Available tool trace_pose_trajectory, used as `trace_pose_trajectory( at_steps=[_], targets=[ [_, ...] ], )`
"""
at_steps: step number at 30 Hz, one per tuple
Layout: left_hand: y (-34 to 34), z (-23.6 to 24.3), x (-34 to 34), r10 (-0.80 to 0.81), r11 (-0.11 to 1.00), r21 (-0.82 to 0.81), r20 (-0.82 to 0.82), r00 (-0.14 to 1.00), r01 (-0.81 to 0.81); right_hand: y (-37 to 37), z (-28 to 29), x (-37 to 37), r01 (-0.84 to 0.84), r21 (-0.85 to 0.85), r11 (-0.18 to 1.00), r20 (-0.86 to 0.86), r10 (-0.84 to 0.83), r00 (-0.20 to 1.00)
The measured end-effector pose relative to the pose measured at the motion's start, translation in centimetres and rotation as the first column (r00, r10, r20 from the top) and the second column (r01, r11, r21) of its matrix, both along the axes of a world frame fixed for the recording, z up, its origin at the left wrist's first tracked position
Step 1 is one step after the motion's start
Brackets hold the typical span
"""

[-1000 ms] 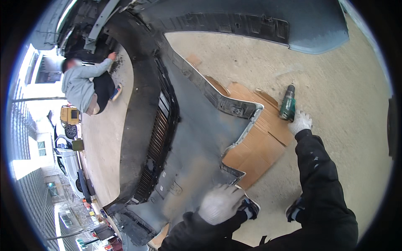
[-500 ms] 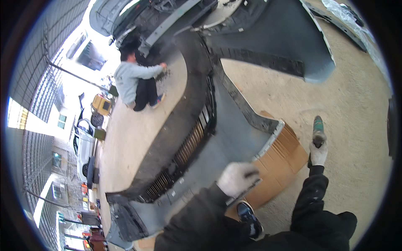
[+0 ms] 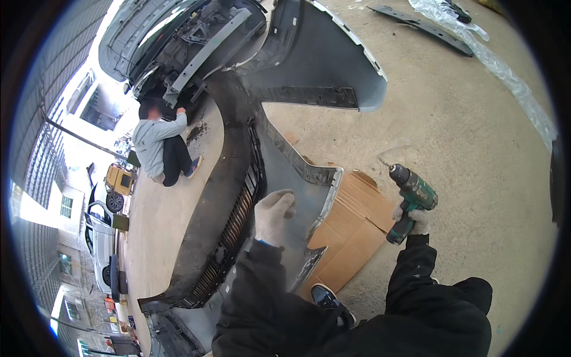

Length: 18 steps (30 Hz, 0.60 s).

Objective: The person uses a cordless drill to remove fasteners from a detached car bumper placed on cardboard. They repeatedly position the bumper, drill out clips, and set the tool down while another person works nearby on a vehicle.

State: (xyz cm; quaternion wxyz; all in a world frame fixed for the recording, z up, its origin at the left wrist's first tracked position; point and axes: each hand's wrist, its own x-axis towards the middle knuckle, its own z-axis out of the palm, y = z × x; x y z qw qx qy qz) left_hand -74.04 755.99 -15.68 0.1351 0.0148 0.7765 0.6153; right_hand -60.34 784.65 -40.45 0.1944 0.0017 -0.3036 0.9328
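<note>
A green and black cordless drill is gripped in my right hand, which wears a light glove. A thin bit sticks out of its chuck toward the upper left, over bare floor. My left hand, also gloved, hovers above the inner side of a large grey car bumper. Its fingers are curled together; whatever they may hold is hidden. Along the bumper's middle runs a black slatted grille. Flattened brown cardboard lies beneath the bumper's near right edge.
A person in a grey top squats at the left beside a car with its front end stripped. A dark strip-shaped part and clear plastic wrap lie far right. My shoe is beside the cardboard.
The drill has turned from pointing away to pointing left and upward. My left hand has moved up and left, from the cardboard side over the bumper. The whole view has shifted.
</note>
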Motion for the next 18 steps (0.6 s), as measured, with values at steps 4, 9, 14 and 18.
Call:
trace_pose_trajectory(
  at_steps=[4, 9, 14, 18],
  targets=[
    [-0.2, -0.9, -0.4, 0.061, 0.983, 0.162, 0.124, 0.990, -0.081, -1.6, 1.0, -1.5, -0.166, 0.023, 0.986, -0.126, 0.168, 0.978],
    [-0.3, -1.3, -0.4, 0.030, 0.890, 0.445, 0.171, 0.985, -0.104, -5.9, 4.8, -2.4, -0.344, -0.035, 0.938, -0.058, 0.341, 0.938],
    [-0.9, -0.2, -0.6, 0.019, 0.830, 0.548, 0.161, 0.987, -0.105, -10.7, 8.7, -2.7, -0.535, 0.039, 0.844, -0.088, 0.536, 0.840],
    [-1.6, 0.2, -1.4, 0.118, 0.725, 0.646, 0.226, 0.967, -0.239, -13.4, 10.4, -3.3, -0.586, -0.014, 0.810, -0.017, 0.586, 0.810]
  ],
)
